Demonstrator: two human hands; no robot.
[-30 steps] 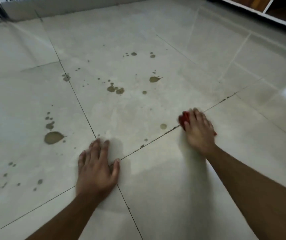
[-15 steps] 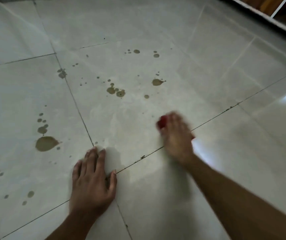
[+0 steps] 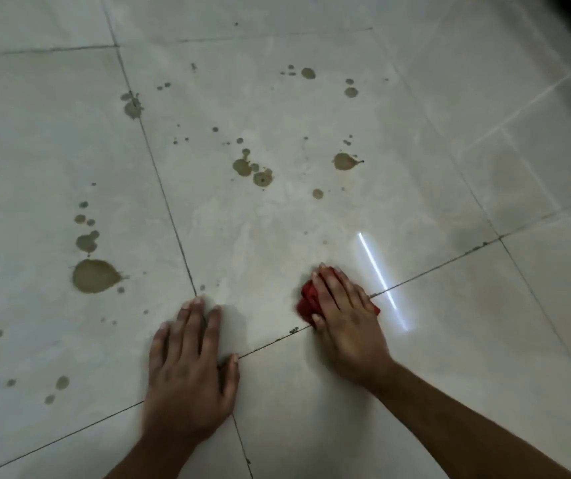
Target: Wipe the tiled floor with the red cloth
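Red cloth (image 3: 308,300) shows only as a bunched edge under the right hand (image 3: 344,326), which lies palm-down on top of it with the fingers (image 3: 325,288) curled over the wad. That pressing grip looks chosen so the whole palm can bear down and drag the cloth across the floor (image 3: 484,340) without it slipping out. The hand and cloth sit right on the dark seam (image 3: 270,344) between two tiles, a spot where grime seems to collect.

Just to its left, the left hand (image 3: 187,368) is spread flat and empty on the tiles, fingers apart, over the crossing of two seams. It appears to serve as a prop, taking the person's weight while the other arm works.

Ahead of both hands the surface looks dull and smeared, probably damp from wiping. Farther ahead lie brown spots (image 3: 253,169), and a large brown puddle (image 3: 95,276) sits well off to the left of the left hand, with smaller drops around it. None of these is touched by the cloth, so much of the job seems left. A bright streak of reflected light (image 3: 377,271) runs just right of the right hand.
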